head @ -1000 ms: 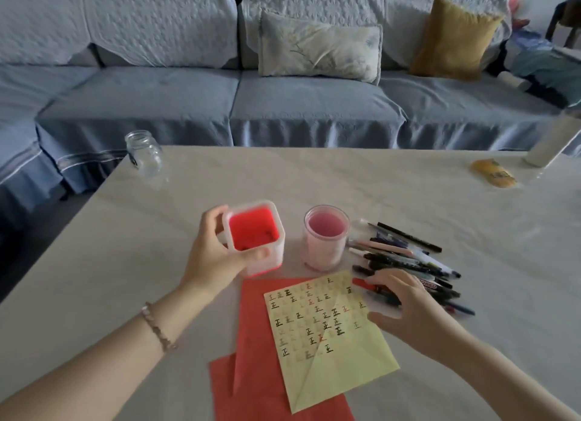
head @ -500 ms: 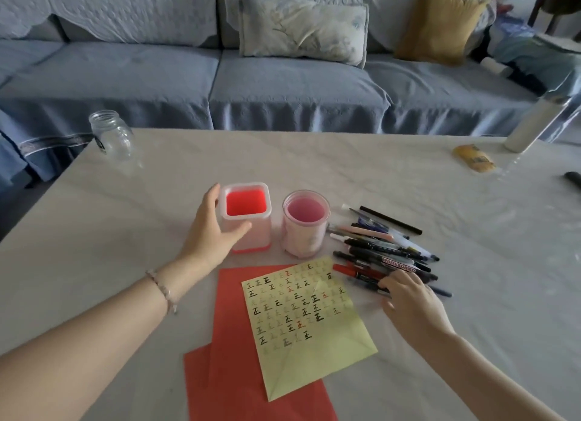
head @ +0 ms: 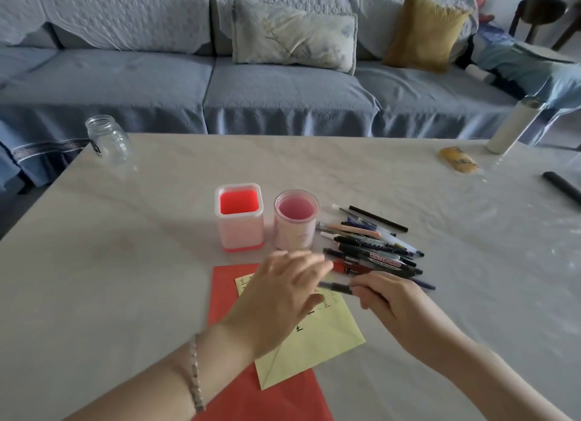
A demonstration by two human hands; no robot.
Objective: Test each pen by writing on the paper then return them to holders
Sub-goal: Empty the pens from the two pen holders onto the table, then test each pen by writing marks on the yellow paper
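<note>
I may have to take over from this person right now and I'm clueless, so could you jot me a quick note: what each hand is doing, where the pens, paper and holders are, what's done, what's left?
Left hand: open above the yellow paper, holding nothing, reaching toward the dark pen; it is blurred, so contact is unclear.
Right hand: grips that pen.
Pen pile: lies loose beside the round holder; the square holder stands next to it. Both look empty.
Done: many test marks on the paper.
Left: test this pen, probably more of the pile, then put all pens in the holders.
</note>
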